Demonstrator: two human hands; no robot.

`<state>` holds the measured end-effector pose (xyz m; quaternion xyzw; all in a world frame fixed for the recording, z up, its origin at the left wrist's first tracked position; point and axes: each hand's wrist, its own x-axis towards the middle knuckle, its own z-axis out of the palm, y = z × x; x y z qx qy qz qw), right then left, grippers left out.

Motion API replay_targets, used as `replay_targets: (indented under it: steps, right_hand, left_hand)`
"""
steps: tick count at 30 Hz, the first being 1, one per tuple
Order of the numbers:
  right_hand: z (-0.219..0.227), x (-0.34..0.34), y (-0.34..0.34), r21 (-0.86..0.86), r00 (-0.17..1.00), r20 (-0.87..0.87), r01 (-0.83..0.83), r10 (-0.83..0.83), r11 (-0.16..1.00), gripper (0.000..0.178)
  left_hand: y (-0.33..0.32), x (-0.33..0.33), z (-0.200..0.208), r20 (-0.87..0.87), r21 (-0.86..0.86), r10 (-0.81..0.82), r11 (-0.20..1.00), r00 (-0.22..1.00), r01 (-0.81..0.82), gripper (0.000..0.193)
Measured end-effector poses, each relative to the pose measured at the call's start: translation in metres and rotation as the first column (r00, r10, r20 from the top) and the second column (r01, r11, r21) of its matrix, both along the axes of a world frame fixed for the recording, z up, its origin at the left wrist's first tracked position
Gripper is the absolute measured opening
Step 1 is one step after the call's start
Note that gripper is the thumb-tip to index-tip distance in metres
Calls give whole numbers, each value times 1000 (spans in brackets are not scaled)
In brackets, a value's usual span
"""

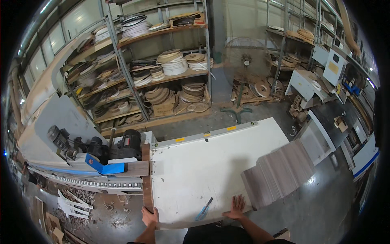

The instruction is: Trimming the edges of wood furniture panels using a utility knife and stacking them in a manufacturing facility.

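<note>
My left hand [150, 218] is closed around the near end of a narrow brown wood board [148, 194], which lies along the left edge of the white worktable [191, 175]. My right hand [235, 208] rests on the tabletop near its front edge, fingers spread and holding nothing. To its left lies a blue utility knife [204, 210]. A tall stack of grey-brown panels [280, 173] stands just right of that hand. Another brown panel [137, 168] sticks out of the machine on the left and meets the narrow board.
On the left stands a large edge-banding machine [73, 134] with dark motors [131, 140] and a blue guard [106, 166]. Shelves behind hold several edging rolls [172, 63]. A standing fan [243, 69] is past the table's far side. White scraps [73, 205] litter the floor.
</note>
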<state>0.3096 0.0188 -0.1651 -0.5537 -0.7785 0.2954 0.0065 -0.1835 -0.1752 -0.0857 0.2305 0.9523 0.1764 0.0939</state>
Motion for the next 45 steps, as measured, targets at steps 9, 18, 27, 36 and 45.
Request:
replay_targets:
  steps: [9, 18, 27, 36, 45]
  right_hand:
    - [-3, 0, 3, -3, 1000, -5, 0, 0, 1000, 164]
    - [-8, 3, 5, -51, 997, 68, 29, -25, 998, 169]
    - [-4, 5, 12, -125, 1000, -23, 18, -21, 992, 172]
    - [8, 0, 4, -133, 1000, 28, 17, -13, 991, 168]
    - [-11, 2, 5, 40, 1000, -10, -7, 7, 999, 168]
  left_hand:
    - [-5, 0, -4, -26, 28, 12, 1000, 1000, -11, 92]
    - [-4, -2, -1, 10, -4, 15, 1000, 1000, -15, 88]
    - [-5, -6, -2, 32, -15, -5, 1000, 999, 5, 87]
    - [-10, -2, 4, 14, 3, -15, 1000, 1000, 15, 87]
    - [-5, -4, -11, 11, -76, -33, 997, 999, 33, 89]
